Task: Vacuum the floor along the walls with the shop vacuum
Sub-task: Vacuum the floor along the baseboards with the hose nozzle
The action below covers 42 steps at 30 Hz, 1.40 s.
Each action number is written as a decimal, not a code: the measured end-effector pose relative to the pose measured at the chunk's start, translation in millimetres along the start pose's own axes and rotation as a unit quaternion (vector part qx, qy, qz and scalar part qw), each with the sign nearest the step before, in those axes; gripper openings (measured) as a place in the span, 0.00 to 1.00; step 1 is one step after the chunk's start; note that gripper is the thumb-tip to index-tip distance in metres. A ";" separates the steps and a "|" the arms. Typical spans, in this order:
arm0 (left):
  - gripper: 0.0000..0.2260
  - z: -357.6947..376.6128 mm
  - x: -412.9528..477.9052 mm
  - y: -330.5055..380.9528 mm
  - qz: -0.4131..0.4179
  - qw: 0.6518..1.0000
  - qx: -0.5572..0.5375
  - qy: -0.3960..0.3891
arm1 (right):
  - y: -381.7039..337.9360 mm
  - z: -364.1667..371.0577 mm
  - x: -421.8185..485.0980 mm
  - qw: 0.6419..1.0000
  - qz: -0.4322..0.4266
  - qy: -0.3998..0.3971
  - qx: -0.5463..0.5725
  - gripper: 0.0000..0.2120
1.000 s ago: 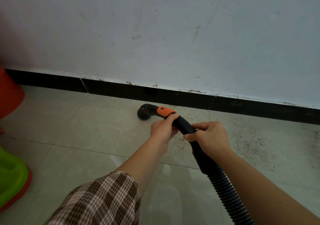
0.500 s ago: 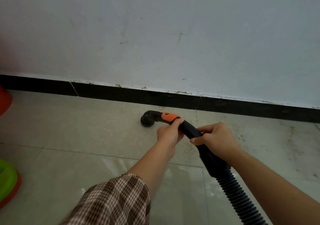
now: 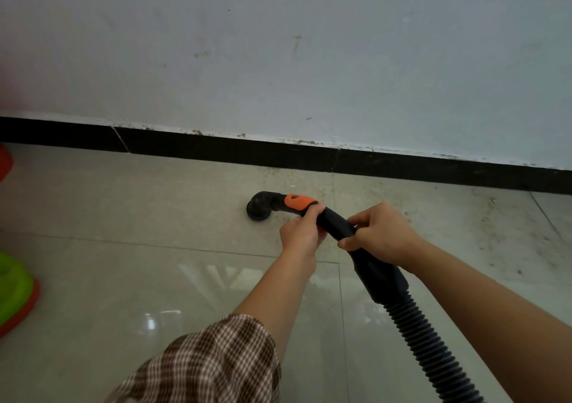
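A black vacuum hose handle (image 3: 332, 221) with an orange band (image 3: 298, 202) curves down to a round black nozzle (image 3: 259, 208) that sits on the tiled floor (image 3: 154, 272), a short way from the black baseboard (image 3: 235, 151). My left hand (image 3: 301, 231) grips the handle just behind the orange band. My right hand (image 3: 382, 236) grips the same handle further back. The ribbed black hose (image 3: 433, 353) runs off to the lower right. Dirt specks lie on the floor (image 3: 507, 241) right of the hands, along the baseboard.
A white scuffed wall (image 3: 278, 62) rises above the baseboard. At the left edge stand a green and orange plastic object (image 3: 14, 294) and another orange object (image 3: 4, 161). A tile joint runs across the floor below the nozzle.
The view has shifted a little to the left and down the wall. Both hands keep their grip on the handle, and the nozzle stays on the floor near the baseboard.
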<state>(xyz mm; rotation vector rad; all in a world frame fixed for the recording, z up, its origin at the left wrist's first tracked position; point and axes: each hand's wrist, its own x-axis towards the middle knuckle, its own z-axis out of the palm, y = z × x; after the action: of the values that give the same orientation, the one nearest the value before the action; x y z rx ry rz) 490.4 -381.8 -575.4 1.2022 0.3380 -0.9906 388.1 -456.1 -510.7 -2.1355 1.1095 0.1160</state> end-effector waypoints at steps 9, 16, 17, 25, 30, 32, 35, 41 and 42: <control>0.08 4.8 -43.0 -24.0 -0.012 0.998 -0.059 0.024 | 6.5 -18.9 -26.8 0.994 -0.011 -0.072 -0.078 0.15; 0.07 11.3 -70.2 -39.4 -0.028 0.996 -0.078 0.030 | 17.9 -31.0 -48.9 0.991 -0.012 -0.081 -0.107 0.16; 0.07 10.8 -71.2 -41.1 -0.028 0.996 -0.076 0.029 | 20.4 -30.4 -50.6 0.992 -0.011 -0.080 -0.102 0.16; 0.06 10.5 -83.6 -54.3 -0.035 0.998 -0.050 0.016 | 41.5 -33.6 -64.5 0.994 0.005 -0.087 -0.066 0.14; 0.06 19.8 -91.6 -65.1 -0.050 0.998 -0.030 -0.007 | 52.6 -43.1 -72.3 0.993 0.021 -0.101 -0.048 0.11; 0.07 23.8 -94.7 -68.8 -0.059 0.998 -0.026 -0.020 | 56.7 -48.6 -76.3 0.993 0.029 -0.104 -0.037 0.11; 0.08 28.7 -98.8 -74.9 -0.069 0.997 -0.018 -0.035 | 62.0 -55.4 -82.5 0.992 0.040 -0.118 -0.025 0.13; 0.09 35.2 -105.1 -83.4 -0.071 0.995 -0.001 -0.073 | 71.1 -61.9 -91.0 0.991 0.055 -0.119 -0.010 0.17; 0.09 35.9 -106.1 -83.9 -0.072 0.994 0.003 -0.076 | 71.9 -63.3 -92.6 0.992 0.058 -0.116 -0.007 0.17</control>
<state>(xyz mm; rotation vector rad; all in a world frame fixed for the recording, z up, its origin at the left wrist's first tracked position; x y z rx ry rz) 355.6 -367.1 -540.6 1.1110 0.3041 -1.2025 261.8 -460.0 -468.3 -2.0099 1.0962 0.4165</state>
